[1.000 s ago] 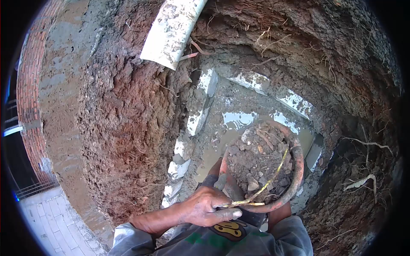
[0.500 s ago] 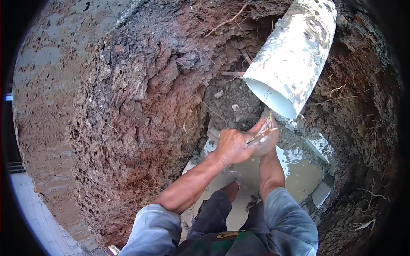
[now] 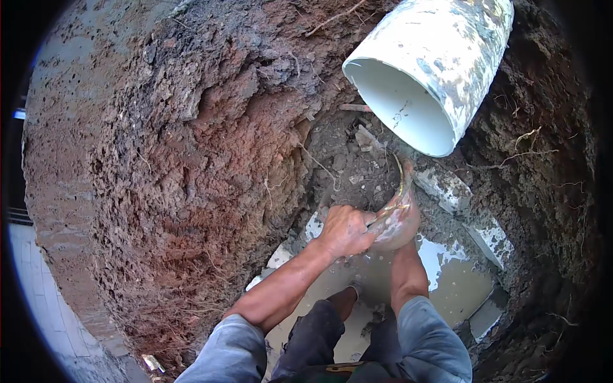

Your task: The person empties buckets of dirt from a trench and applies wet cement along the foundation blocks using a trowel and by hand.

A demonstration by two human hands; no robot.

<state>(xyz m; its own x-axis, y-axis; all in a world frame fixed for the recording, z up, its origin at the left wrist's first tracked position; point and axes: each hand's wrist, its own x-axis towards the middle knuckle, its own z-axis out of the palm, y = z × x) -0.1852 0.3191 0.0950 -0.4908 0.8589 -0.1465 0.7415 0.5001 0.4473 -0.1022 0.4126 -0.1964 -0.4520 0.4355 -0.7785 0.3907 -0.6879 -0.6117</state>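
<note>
A round muddy bucket is tipped away from me, its mouth toward the earth below the white pipe. My left hand is closed on the bucket's near left side, around its thin yellowish handle. My right hand is hidden behind the bucket; only the forearm shows, reaching up to its underside. Dark loose soil with stones lies in front of the bucket's mouth, against the pit wall. Above and to the right hangs the open end of the large white pipe.
A rough reddish earth wall rises on the left. Muddy water covers the pit floor around my legs. White-topped blocks edge the pit on the right, and roots stick out of the right wall.
The bucket, upright and full of soil at first, has been carried forward to the pit wall and tipped. Soil now lies before its mouth. The pipe appears larger and nearer in view.
</note>
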